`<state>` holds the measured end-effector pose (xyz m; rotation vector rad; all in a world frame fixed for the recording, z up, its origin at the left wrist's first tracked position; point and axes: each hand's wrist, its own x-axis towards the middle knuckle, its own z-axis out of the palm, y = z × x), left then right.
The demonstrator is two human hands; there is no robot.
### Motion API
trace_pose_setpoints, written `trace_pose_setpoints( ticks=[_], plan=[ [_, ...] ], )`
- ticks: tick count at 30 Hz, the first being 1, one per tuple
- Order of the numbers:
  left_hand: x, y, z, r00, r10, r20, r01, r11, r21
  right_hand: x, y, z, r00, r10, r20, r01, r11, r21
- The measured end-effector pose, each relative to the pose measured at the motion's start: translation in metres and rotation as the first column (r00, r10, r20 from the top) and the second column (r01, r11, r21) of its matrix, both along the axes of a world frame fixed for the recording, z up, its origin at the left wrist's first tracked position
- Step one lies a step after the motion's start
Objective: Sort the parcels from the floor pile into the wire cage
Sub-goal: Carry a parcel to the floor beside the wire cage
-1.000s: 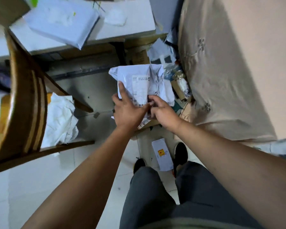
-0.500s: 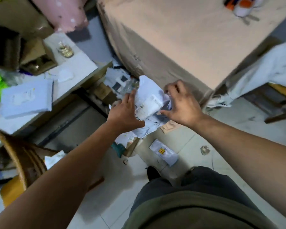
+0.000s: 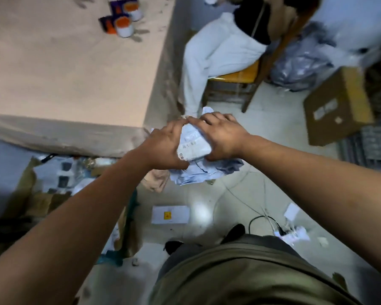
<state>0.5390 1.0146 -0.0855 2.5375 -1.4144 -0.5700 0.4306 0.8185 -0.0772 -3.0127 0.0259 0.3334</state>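
Between hands [image 3: 163,146] [image 3: 222,137], parcel [image 3: 193,147] held label-up.

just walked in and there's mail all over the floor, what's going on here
A person is sorting parcels. Both the left hand and the right hand grip a crumpled white parcel, label up, held over the floor near the table corner. A flat white envelope lies on the floor by their feet. A cardboard box sits at the right by what looks like wire mesh.
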Motion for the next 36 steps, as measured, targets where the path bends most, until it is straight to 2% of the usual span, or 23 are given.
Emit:
trace_pose_setpoints(
  ticks=[4,8,12,20,24,28,33,36],
  plan=[
    [-0.024,-0.104,-0.008,0.974,-0.165,0.155,0.156,0.985,0.071,-0.056,-0.086,-0.011,0.975,-0.221,0.004,0.22,0.973,0.075],
    [-0.044,-0.197,-0.014,0.948,-0.257,0.188,0.246,0.966,0.079,-0.098,-0.154,-0.024,0.911,-0.406,0.072,0.393,0.908,0.145],
    [-0.059,-0.27,-0.021,0.919,-0.319,0.231,0.306,0.948,0.091,-0.125,-0.208,-0.036,0.859,-0.504,0.093,0.49,0.861,0.14],
    [-0.055,-0.405,-0.038,0.833,-0.535,0.143,0.53,0.845,0.075,-0.154,-0.3,-0.05,0.703,-0.711,-0.004,0.695,0.687,0.213],
    [-0.058,-0.484,-0.034,0.718,-0.68,0.145,0.676,0.732,0.087,-0.176,-0.345,-0.056,0.595,-0.803,-0.025,0.788,0.577,0.216],
    [-0.083,-0.564,-0.028,0.577,-0.804,0.144,0.797,0.593,0.12,-0.205,-0.38,-0.062,0.447,-0.892,-0.064,0.878,0.424,0.225],
    [-0.134,-0.668,-0.044,0.383,-0.907,0.175,0.9,0.409,0.148,-0.252,-0.432,-0.076,0.264,-0.962,-0.064,0.945,0.245,0.217],
    [-0.165,-0.725,-0.066,0.287,-0.938,0.197,0.933,0.32,0.166,-0.28,-0.471,-0.096,0.206,-0.974,-0.095,0.961,0.183,0.208]
  ],
)
